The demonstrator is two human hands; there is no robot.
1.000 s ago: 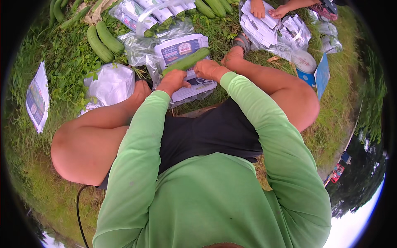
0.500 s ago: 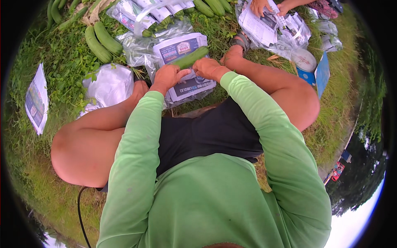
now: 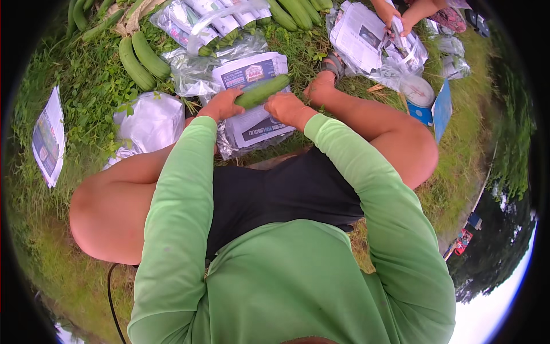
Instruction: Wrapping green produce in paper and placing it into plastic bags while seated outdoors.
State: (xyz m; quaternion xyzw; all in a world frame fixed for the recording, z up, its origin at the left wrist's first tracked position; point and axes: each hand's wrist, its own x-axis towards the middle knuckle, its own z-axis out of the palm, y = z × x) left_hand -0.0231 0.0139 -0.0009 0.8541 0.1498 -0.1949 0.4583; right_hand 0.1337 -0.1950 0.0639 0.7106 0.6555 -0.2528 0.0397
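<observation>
A long green gourd (image 3: 262, 92) lies slantwise across printed newspaper sheets (image 3: 252, 66), which rest on clear plastic in front of me. My left hand (image 3: 222, 105) is closed round its left end, the thumb against the skin. Beside the gourd's near side, my right hand (image 3: 287, 109) has its fingers curled down at the newspaper. The fingertips are partly hidden, so I cannot make out what they pinch. The far half of the gourd is bare to view.
Paper-wrapped gourds (image 3: 212, 20) in plastic lie beyond, with loose gourds (image 3: 143, 60) at left. Another person's hands (image 3: 404, 17) hold paper above a newspaper stack (image 3: 358, 37). A round-dial scale (image 3: 418, 92) stands right; a plastic bundle (image 3: 152, 120) lies by my left leg.
The gourd has come slightly nearer to me. My left hand has shifted left to its end, while my right hand is lower. The other person's hands have moved up and right.
</observation>
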